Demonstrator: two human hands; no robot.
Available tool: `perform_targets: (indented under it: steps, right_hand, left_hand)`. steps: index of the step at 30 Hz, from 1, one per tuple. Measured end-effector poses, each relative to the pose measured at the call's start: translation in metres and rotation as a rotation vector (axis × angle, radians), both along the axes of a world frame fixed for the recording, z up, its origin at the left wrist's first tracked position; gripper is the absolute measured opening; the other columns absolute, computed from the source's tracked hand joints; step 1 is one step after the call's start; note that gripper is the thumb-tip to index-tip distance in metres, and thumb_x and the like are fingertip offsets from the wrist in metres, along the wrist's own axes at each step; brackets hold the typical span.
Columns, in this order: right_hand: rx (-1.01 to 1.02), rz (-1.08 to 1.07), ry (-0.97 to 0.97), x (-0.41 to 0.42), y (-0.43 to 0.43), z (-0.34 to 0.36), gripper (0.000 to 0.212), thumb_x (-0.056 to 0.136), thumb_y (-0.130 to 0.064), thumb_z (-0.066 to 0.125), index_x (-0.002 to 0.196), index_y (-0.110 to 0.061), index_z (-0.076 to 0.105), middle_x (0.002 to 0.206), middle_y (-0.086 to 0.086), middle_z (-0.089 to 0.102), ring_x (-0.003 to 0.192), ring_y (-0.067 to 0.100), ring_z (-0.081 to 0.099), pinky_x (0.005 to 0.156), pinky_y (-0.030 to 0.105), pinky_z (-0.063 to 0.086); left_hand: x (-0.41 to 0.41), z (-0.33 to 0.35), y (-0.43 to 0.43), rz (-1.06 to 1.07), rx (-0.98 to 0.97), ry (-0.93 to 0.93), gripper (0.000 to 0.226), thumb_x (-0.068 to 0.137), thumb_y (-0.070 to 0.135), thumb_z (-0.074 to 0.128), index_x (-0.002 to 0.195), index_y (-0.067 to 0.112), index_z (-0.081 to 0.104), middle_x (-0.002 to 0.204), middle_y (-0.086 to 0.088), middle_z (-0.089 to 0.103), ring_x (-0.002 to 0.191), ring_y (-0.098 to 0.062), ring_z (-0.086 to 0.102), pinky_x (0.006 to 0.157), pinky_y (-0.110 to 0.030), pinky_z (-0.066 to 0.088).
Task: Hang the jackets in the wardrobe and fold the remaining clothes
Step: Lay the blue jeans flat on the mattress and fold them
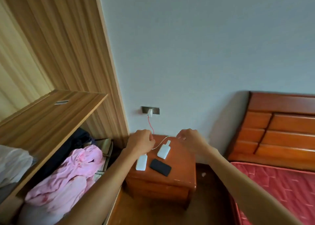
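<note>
Both arms reach over nightstand (179, 173). Right hand (189, 139): fingertips pinched on end of white cable (161, 143), which curves down toward left hand (140, 143). Left hand: fingers curled, at lower end of red cable (150, 124) hanging from charger (150, 112) on wall; cannot tell whether it holds anything. On nightstand: pack (141, 162), second pack (164, 151), black phone (160, 167). Clothes untouched: pink garment (68, 173) crumpled in open wardrobe (51, 115) under shelf, dark garment (80, 137) behind it. Bed (281, 190) at right
</note>
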State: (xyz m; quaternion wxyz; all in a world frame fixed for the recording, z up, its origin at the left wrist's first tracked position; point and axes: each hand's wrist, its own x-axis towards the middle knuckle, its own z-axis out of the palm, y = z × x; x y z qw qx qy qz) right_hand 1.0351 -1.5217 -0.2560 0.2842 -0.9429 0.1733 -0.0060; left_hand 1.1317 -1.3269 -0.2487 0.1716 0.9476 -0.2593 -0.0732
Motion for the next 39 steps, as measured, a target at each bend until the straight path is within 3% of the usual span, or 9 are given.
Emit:
perform_targets:
  steps: [3, 5, 9, 16, 20, 30, 34, 39]
  right_hand:
    - [-0.001, -0.122, 0.009, -0.075, -0.051, 0.002, 0.029, 0.092, -0.014, 0.053, 0.112, -0.014, 0.073, 0.114, 0.004, 0.073, 0.104, 0.022, 0.068, 0.092, 0.032, 0.053]
    - [0.005, -0.21, 0.01, -0.131, -0.08, 0.005, 0.031, 0.089, -0.013, 0.053, 0.113, -0.014, 0.073, 0.113, 0.005, 0.074, 0.106, 0.023, 0.068, 0.096, 0.035, 0.052]
    - [0.016, -0.428, -0.043, -0.248, -0.13, 0.006, 0.031, 0.088, -0.015, 0.053, 0.111, -0.016, 0.073, 0.109, 0.003, 0.073, 0.101, 0.022, 0.068, 0.088, 0.033, 0.056]
    - [0.039, -0.793, -0.049, -0.429, -0.189, 0.004, 0.03, 0.083, -0.013, 0.055, 0.106, -0.016, 0.074, 0.103, 0.003, 0.075, 0.096, 0.021, 0.069, 0.084, 0.031, 0.055]
    - [0.048, -0.994, -0.069, -0.52, -0.204, 0.001, 0.029, 0.082, -0.011, 0.054, 0.103, -0.015, 0.074, 0.101, 0.002, 0.075, 0.093, 0.02, 0.07, 0.083, 0.033, 0.057]
    - [0.067, -1.582, -0.121, -0.729, -0.191, -0.005, 0.03, 0.085, -0.01, 0.054, 0.105, -0.013, 0.076, 0.106, 0.006, 0.076, 0.1, 0.021, 0.07, 0.088, 0.03, 0.054]
    - [0.1, -1.805, -0.121, -0.793, -0.16, -0.009, 0.032, 0.085, -0.011, 0.053, 0.107, -0.014, 0.075, 0.107, 0.007, 0.075, 0.099, 0.021, 0.069, 0.087, 0.033, 0.055]
    - [0.137, -2.033, -0.053, -0.857, -0.096, -0.027, 0.031, 0.089, -0.013, 0.054, 0.113, -0.012, 0.072, 0.111, 0.006, 0.074, 0.105, 0.02, 0.068, 0.09, 0.03, 0.053]
  left_hand:
    - [-0.046, 0.0, -0.056, -0.114, 0.005, 0.006, 0.023, 0.095, 0.029, 0.051, 0.106, 0.019, 0.068, 0.107, -0.002, 0.07, 0.097, -0.023, 0.065, 0.081, -0.034, 0.052]
    - [-0.083, -0.002, -0.093, -0.185, 0.023, -0.001, 0.024, 0.096, 0.032, 0.049, 0.106, 0.019, 0.067, 0.106, -0.003, 0.07, 0.086, -0.019, 0.062, 0.074, -0.032, 0.05]
    - [-0.161, 0.001, -0.168, -0.367, 0.055, 0.002, 0.022, 0.095, 0.029, 0.048, 0.102, 0.021, 0.068, 0.101, -0.003, 0.07, 0.089, -0.022, 0.066, 0.071, -0.031, 0.051]
    - [-0.305, 0.013, -0.297, -0.705, 0.037, 0.011, 0.018, 0.088, 0.031, 0.056, 0.095, 0.025, 0.072, 0.097, 0.004, 0.073, 0.096, -0.021, 0.069, 0.082, -0.032, 0.055]
    - [-0.389, 0.016, -0.363, -0.925, 0.09, -0.045, 0.022, 0.091, 0.034, 0.057, 0.104, 0.025, 0.072, 0.103, 0.001, 0.074, 0.1, -0.023, 0.068, 0.083, -0.033, 0.054]
    - [-0.61, 0.015, -0.484, -1.481, 0.114, -0.072, 0.025, 0.089, 0.034, 0.055, 0.105, 0.025, 0.071, 0.106, 0.001, 0.073, 0.1, -0.021, 0.067, 0.088, -0.036, 0.054]
    - [-0.699, 0.011, -0.493, -1.703, 0.109, -0.02, 0.02, 0.091, 0.032, 0.056, 0.102, 0.024, 0.071, 0.097, 0.004, 0.073, 0.089, -0.016, 0.068, 0.084, -0.035, 0.056]
    - [-0.801, -0.013, -0.471, -1.943, 0.164, 0.053, 0.02, 0.088, 0.029, 0.057, 0.096, 0.021, 0.073, 0.099, -0.002, 0.075, 0.091, -0.021, 0.07, 0.084, -0.037, 0.058]
